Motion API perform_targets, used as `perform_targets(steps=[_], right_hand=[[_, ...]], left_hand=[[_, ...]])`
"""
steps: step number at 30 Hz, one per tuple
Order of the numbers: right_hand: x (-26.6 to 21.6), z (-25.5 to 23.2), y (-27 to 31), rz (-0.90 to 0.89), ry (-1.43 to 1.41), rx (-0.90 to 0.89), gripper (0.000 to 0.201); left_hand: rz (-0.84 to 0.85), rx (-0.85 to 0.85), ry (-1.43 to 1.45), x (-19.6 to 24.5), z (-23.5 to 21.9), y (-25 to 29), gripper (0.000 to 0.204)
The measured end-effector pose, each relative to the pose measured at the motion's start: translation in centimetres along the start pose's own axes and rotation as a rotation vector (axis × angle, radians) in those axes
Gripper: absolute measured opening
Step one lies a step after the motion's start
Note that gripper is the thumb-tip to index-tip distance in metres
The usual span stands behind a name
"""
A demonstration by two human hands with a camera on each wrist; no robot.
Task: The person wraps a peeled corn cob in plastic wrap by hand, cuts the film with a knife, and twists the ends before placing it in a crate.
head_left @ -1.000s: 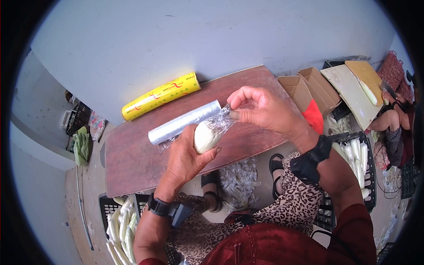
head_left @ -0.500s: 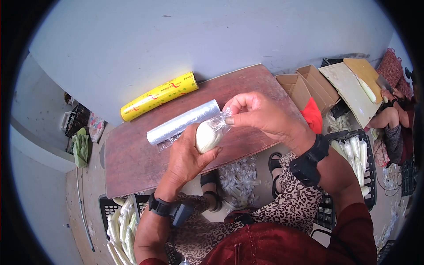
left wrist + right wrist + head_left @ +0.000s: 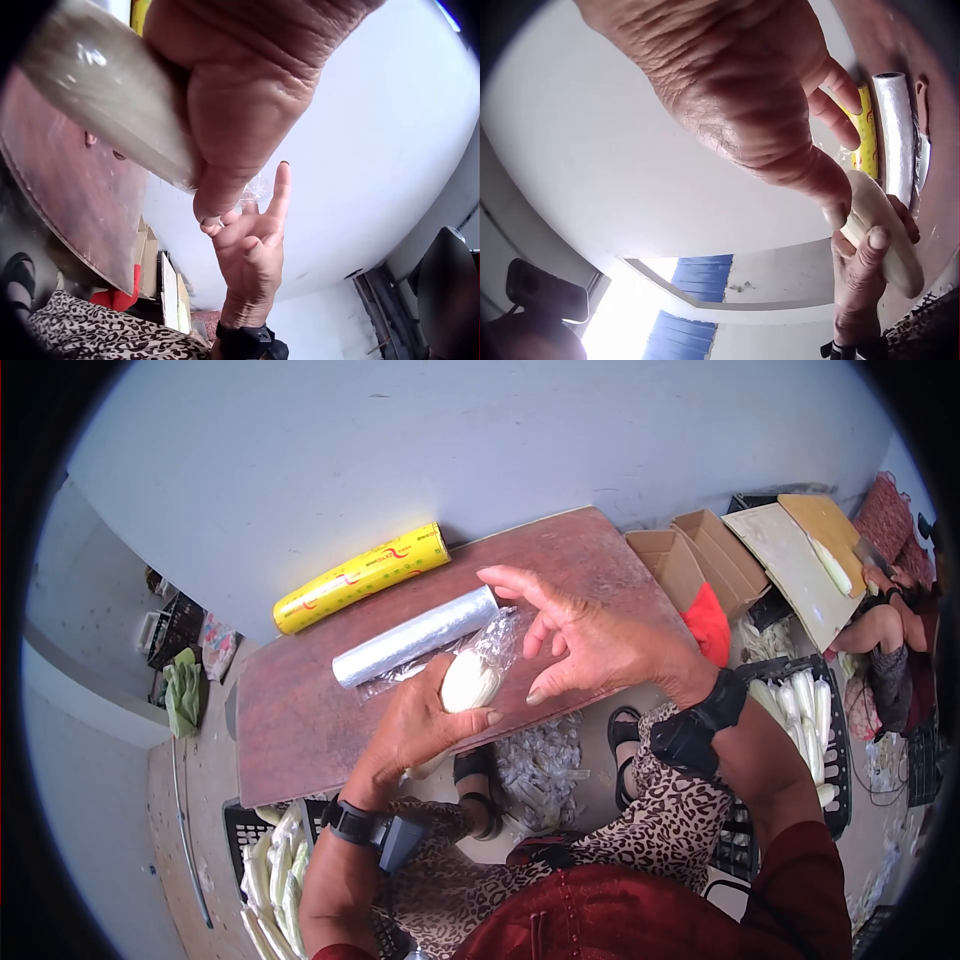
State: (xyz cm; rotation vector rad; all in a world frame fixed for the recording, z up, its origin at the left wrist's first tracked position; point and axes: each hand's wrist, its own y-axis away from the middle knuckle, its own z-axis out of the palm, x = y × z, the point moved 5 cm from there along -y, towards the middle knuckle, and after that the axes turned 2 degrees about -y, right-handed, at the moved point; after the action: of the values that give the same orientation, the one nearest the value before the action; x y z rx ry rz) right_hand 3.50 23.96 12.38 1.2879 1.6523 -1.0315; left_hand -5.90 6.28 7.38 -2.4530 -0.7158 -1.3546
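My left hand [image 3: 415, 715] grips a pale, long vegetable [image 3: 470, 682], its fingers and thumb round the body. Clear cling film [image 3: 497, 643] covers the vegetable and stands loose and crumpled at its far end. In the left wrist view the wrapped vegetable [image 3: 105, 90] looks smooth and shiny. My right hand [image 3: 605, 645] hovers just right of that film end, its fingers spread apart and nothing held. A silver roll of cling film [image 3: 415, 637] lies on the table just behind the vegetable.
A yellow printed roll [image 3: 362, 578] lies along the reddish table's [image 3: 290, 750] wall side. A knife [image 3: 924, 142] lies by the silver roll. Crates of pale vegetables [image 3: 270, 880] stand at both sides. Cardboard boxes [image 3: 705, 555] and another person [image 3: 895, 630] are at right.
My right hand was pinching the film at the vegetable's end; it has let go and its fingers have spread. The left hand keeps its grip, tilting the vegetable slightly.
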Motion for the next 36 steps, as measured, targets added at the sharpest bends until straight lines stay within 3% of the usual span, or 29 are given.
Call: perform_targets(steps=[5,8,11,14,17,23,26,29,30,33,36], right_hand=[[0.2,0.1,-0.1,0.012,0.108,-0.03,0.104],[0.8,0.2,-0.1,-0.01,0.123,-0.009,0.102],[1.3,0.3,0.0,0.048,0.114,-0.006,0.101],[0.8,0.4,-0.3,-0.01,0.079,0.015,0.097],[0.5,0.3,-0.2,-0.126,0.22,0.083,0.079],[0.8,-0.3,-0.4,-0.369,0.202,0.139,0.023],[0.2,-0.5,-0.3,-0.243,0.135,0.193,0.01],[-0.3,-2.1,-0.3,-0.171,-0.126,0.258,0.004],[-0.2,-3.5,0.0,-0.201,-0.188,0.392,0.007],[0.3,-6.3,0.6,-0.243,-0.396,0.51,0.011],[-0.2,-3.7,0.6,-0.102,-0.317,0.266,0.052]], left_hand=[[-0.048,-0.1,0.217,0.5,0.6,-0.1,0.057],[-0.197,-0.132,0.397,0.6,0.5,0.6,0.062],[-0.251,-0.163,0.446,0.5,0.4,0.8,0.062],[-0.239,-0.217,0.456,1.1,0.6,0.9,0.063],[-0.189,-0.236,0.429,0.9,1.1,0.7,0.056],[-0.238,-0.271,0.494,1.1,1.1,1.0,0.055],[-0.254,-0.27,0.568,1.0,1.2,1.2,0.053],[-0.232,-0.299,0.604,1.2,1.2,1.3,0.051],[-0.231,-0.3,0.6,1.0,1.1,1.4,0.051],[-0.237,-0.293,0.628,-0.1,0.8,1.6,0.053],[-0.245,-0.269,0.727,-0.8,0.6,1.6,0.058]])
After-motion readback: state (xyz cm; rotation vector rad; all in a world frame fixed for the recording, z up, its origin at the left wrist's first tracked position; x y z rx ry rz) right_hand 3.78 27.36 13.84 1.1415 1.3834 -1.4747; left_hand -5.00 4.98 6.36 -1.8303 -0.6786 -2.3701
